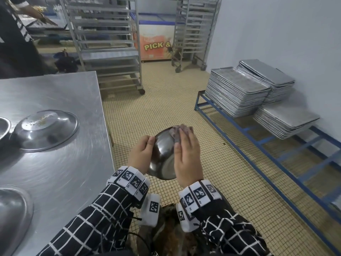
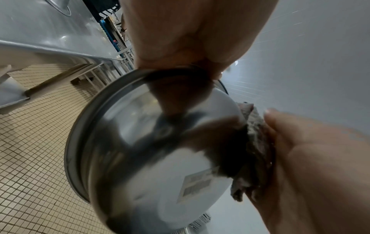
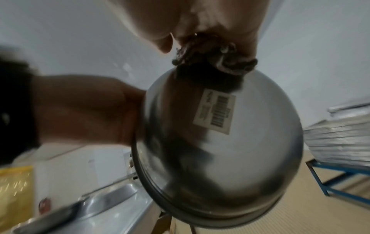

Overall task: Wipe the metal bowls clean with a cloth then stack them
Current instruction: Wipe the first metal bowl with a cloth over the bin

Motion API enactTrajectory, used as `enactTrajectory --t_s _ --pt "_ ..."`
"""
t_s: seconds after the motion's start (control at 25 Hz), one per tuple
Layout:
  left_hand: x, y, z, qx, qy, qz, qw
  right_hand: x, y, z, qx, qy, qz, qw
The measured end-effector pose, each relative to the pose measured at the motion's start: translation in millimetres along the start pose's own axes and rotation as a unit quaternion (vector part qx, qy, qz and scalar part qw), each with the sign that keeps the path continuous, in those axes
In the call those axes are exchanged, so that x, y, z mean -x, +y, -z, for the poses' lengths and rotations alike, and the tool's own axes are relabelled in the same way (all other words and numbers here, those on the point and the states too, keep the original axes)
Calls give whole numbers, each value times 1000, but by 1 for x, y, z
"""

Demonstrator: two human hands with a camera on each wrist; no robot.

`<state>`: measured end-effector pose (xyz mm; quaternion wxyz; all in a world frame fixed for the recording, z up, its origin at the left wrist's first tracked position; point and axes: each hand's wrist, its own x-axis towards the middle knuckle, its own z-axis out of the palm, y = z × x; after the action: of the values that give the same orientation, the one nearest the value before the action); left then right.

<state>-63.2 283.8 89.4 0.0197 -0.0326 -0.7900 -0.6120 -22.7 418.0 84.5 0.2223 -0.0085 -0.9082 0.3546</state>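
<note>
I hold a shiny metal bowl (image 1: 162, 154) over the tiled floor, its rounded outside turned toward me. My left hand (image 1: 142, 152) grips its rim on the left side. My right hand (image 1: 186, 154) lies with straight fingers over a bunched dark grey cloth (image 1: 178, 130) and presses it against the bowl's outside. The right wrist view shows the cloth (image 3: 210, 53) under my palm, just above a barcode sticker (image 3: 215, 110) on the bowl (image 3: 230, 150). On the steel table (image 1: 64, 172) to my left, a larger bowl (image 1: 46, 130) lies upside down with crumbs on its base.
Parts of two more bowls show at the table's left edge (image 1: 3, 126) and near corner (image 1: 13, 215). Stacks of metal trays (image 1: 238, 91) sit on a blue frame by the right wall. Wheeled tray racks (image 1: 110, 43) and a chest freezer (image 1: 155, 43) stand behind. Another person (image 1: 14, 34) stands beyond the table.
</note>
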Motion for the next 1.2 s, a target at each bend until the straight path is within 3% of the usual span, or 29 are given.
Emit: enactTrajectory --t_s 0.08,0.2,0.28,0.32,0.4,0.44,0.6,0.8,1.0,1.2 --pt "0 2 2 3 -8 -8 1000 -2 -3 -4 16 -19 -25 999" --pt "4 2 14 13 -12 -20 1000 -10 8 1 -107 -27 -238 965" --pt "8 -1 23 49 -29 -24 998 -14 19 8 -253 -75 -381 886" --pt "11 -4 28 69 -46 -27 996 -13 24 11 -365 -95 -429 821" --pt "16 -15 38 89 -52 -28 994 -11 21 19 -522 -100 -484 695" --pt "20 -20 44 87 -42 -30 995 -10 17 22 -551 -110 -489 667" --pt "46 -32 58 109 24 -34 993 -5 -11 22 -542 -163 -444 695" --pt "94 -45 96 112 143 53 982 20 -57 -6 -395 -242 -394 794" --pt "127 -51 153 18 230 114 966 46 -92 -52 -335 -299 -336 828" --pt "138 -77 225 -23 227 137 964 58 -130 -102 -270 -311 -271 870"
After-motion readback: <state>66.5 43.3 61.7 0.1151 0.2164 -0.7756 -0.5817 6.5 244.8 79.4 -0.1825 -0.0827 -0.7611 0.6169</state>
